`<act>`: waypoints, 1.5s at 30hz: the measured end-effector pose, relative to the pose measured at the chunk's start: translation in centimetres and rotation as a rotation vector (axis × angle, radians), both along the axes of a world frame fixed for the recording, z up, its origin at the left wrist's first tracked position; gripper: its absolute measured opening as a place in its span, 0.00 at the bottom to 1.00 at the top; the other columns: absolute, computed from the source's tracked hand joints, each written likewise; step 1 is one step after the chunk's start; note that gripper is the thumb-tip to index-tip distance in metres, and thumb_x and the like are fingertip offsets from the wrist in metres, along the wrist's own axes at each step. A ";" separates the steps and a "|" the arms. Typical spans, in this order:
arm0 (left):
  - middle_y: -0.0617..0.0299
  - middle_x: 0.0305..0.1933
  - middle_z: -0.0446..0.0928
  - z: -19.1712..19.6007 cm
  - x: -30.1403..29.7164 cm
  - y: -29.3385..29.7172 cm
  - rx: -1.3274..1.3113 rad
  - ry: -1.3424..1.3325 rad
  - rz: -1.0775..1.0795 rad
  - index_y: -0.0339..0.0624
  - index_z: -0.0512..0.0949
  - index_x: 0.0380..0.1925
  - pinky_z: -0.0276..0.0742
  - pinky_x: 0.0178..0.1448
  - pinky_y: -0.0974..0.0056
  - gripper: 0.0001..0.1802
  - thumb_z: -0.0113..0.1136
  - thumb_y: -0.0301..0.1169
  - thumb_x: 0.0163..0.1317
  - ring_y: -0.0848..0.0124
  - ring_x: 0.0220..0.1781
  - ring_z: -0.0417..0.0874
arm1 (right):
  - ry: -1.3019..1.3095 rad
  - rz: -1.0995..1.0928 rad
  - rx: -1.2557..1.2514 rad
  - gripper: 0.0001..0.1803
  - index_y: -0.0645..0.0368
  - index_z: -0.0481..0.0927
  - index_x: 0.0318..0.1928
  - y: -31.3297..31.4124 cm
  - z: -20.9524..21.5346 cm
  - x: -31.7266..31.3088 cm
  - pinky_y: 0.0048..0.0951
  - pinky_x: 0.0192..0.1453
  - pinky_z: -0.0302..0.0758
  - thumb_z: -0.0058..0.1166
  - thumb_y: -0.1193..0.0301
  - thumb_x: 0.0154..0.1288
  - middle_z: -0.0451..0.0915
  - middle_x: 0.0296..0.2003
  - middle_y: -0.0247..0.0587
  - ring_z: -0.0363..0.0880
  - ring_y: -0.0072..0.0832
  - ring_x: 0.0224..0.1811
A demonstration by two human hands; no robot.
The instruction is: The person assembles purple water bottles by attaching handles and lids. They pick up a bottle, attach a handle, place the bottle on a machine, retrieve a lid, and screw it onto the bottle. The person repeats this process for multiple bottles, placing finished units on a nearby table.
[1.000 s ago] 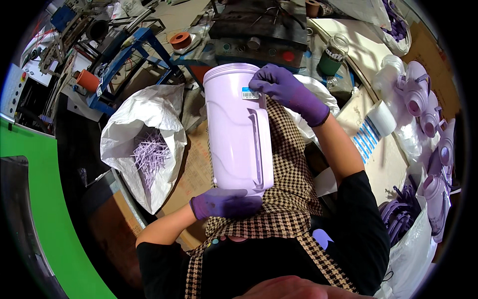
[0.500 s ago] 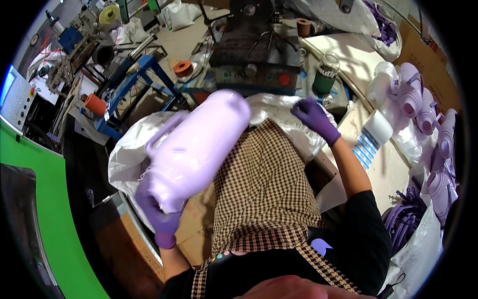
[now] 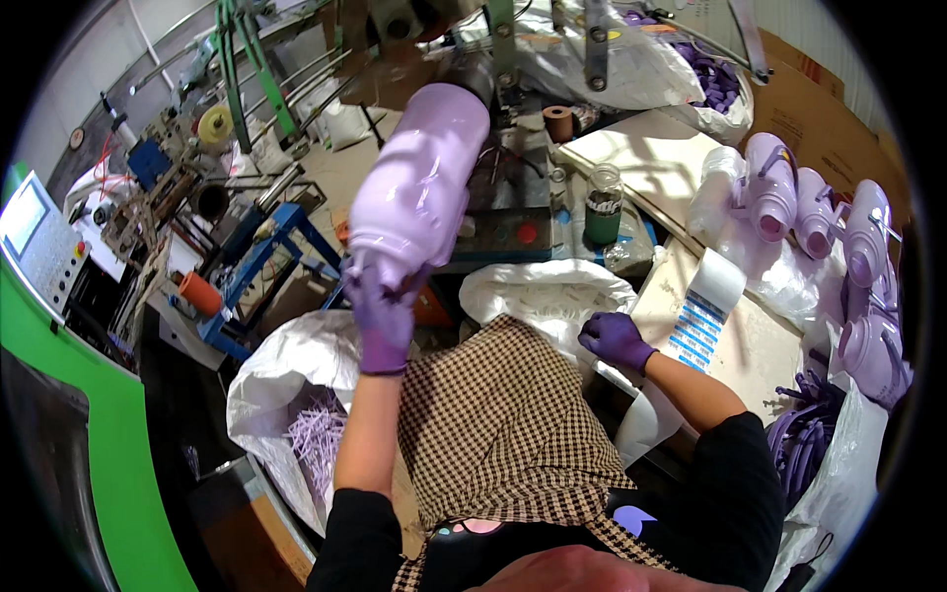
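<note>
My left hand (image 3: 383, 321), in a purple glove, grips a glossy lilac thermos flask shell (image 3: 419, 168) by its neck end. The shell is tilted, its wide end raised toward the dark press machine (image 3: 508, 212) and overlapping the machine's round dark part; I cannot tell whether they touch. My right hand (image 3: 617, 338), also purple-gloved, is curled closed beside the rim of a white woven sack (image 3: 552, 281). Whatever its fingers may hold is hidden.
Several lilac flask shells (image 3: 769, 187) stand at the right, near purple handles (image 3: 804, 434). A label roll (image 3: 715, 281) and a glass jar (image 3: 604, 202) sit on the right-hand table. At left are a sack of thin lilac scraps (image 3: 316, 434), a blue frame (image 3: 281, 247) and a green machine (image 3: 109, 434).
My left hand has lifted the flask shell up and forward toward the press, turning it more upright. My right hand has come down closer to me. The view has shifted, showing more of the press.
</note>
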State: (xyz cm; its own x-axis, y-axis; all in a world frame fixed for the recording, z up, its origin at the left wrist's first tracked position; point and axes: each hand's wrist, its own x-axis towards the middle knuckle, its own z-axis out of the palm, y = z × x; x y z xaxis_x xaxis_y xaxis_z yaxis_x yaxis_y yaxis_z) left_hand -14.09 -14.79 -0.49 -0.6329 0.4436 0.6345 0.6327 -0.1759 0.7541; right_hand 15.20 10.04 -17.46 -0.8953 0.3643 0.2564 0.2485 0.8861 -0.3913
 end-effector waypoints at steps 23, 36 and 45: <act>0.40 0.75 0.62 9.6 -10.9 20.0 -0.217 0.874 0.237 0.55 0.70 0.71 0.63 0.76 0.48 0.41 0.69 0.24 0.54 0.44 0.77 0.62 | -0.104 -0.084 -0.008 0.17 0.57 0.87 0.29 -1.1 0.8 -0.9 0.49 0.40 0.78 0.52 0.58 0.59 0.84 0.31 0.48 0.84 0.47 0.34; 0.41 0.77 0.59 -1.2 0.7 11.2 -0.135 0.881 0.045 0.44 0.67 0.71 0.56 0.78 0.44 0.38 0.67 0.36 0.61 0.42 0.77 0.61 | -0.074 -0.105 -0.044 0.17 0.56 0.88 0.30 -0.9 0.4 -0.9 0.49 0.42 0.77 0.52 0.58 0.58 0.85 0.30 0.47 0.84 0.47 0.35; 0.47 0.61 0.78 -11.6 3.9 6.2 -0.139 0.408 -0.278 0.35 0.79 0.55 0.72 0.67 0.54 0.17 0.62 0.22 0.65 0.51 0.63 0.78 | -0.135 -0.082 -0.028 0.19 0.56 0.87 0.33 -1.0 0.9 -0.6 0.46 0.44 0.79 0.52 0.55 0.61 0.85 0.34 0.46 0.84 0.45 0.39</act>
State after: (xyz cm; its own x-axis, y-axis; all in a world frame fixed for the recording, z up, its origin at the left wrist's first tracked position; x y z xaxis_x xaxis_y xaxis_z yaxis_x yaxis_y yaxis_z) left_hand -10.23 -8.55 -12.05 -0.1919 0.6577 0.7284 0.8239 -0.2953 0.4837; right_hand 14.59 8.99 -16.57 -0.8877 0.4432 0.1246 0.3717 0.8497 -0.3741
